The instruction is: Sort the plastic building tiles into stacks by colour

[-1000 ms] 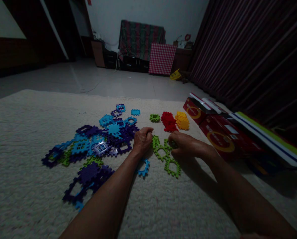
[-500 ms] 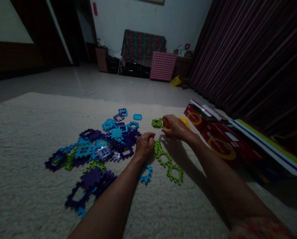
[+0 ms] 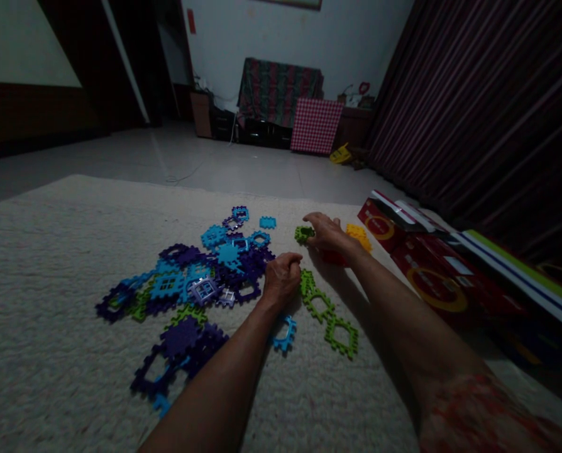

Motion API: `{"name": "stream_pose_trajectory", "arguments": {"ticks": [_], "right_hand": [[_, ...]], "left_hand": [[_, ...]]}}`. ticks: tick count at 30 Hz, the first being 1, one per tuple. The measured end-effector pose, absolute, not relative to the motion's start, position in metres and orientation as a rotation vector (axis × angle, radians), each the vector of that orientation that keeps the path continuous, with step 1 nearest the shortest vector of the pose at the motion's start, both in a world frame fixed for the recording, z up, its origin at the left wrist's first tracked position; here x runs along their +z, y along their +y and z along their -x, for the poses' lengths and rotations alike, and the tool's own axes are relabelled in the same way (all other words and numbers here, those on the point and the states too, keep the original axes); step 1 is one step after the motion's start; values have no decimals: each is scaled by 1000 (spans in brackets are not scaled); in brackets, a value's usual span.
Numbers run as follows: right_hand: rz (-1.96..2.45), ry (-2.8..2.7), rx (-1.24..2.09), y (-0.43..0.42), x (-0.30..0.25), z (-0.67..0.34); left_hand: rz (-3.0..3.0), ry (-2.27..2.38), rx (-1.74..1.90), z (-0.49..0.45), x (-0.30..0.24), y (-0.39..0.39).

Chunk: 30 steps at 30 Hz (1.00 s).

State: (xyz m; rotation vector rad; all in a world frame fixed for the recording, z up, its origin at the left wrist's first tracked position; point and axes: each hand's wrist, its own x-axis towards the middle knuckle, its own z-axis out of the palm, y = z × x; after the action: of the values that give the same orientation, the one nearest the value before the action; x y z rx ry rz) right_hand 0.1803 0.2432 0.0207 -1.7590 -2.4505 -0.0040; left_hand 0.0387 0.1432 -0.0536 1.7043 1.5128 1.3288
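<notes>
My left hand [image 3: 281, 277] rests as a closed fist on the cream rug [image 3: 49, 264], at the right edge of a heap of blue and purple interlocking tiles [image 3: 200, 270]; nothing shows in it. Green frame tiles [image 3: 330, 314] lie just to its right and a blue frame tile [image 3: 285, 332] lies under my forearm. My right hand [image 3: 325, 229] reaches farther out, fingers resting on a small stack of green tiles [image 3: 303, 234]. It covers most of a red stack [image 3: 332, 257]. A yellow stack [image 3: 359, 236] sits right beside it.
Red cardboard boxes [image 3: 403, 242] and a long box with a green stripe [image 3: 521, 270] lie along the rug's right edge by a dark curtain. Bare tiled floor stretches beyond the rug to a covered cabinet [image 3: 278, 94] and a checked panel [image 3: 315, 126].
My right hand has left the green frame tiles near my left fist and reached forward to the green stack by the red and yellow stacks. The left fist stayed put.
</notes>
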Motion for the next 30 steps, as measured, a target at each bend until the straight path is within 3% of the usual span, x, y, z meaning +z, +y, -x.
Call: {"name": "stream_pose_trajectory", "arguments": {"ticks": [5, 13, 30], "right_hand": [[1479, -2409, 4, 211, 25, -195], [1456, -2472, 568, 146, 3, -208], [1390, -2648, 430, 123, 7, -184]], "left_hand": [[-1633, 1536, 1316, -37, -49, 144], [-1486, 1569, 1361, -34, -47, 145], [-1430, 1549, 1388, -34, -47, 146]]}}
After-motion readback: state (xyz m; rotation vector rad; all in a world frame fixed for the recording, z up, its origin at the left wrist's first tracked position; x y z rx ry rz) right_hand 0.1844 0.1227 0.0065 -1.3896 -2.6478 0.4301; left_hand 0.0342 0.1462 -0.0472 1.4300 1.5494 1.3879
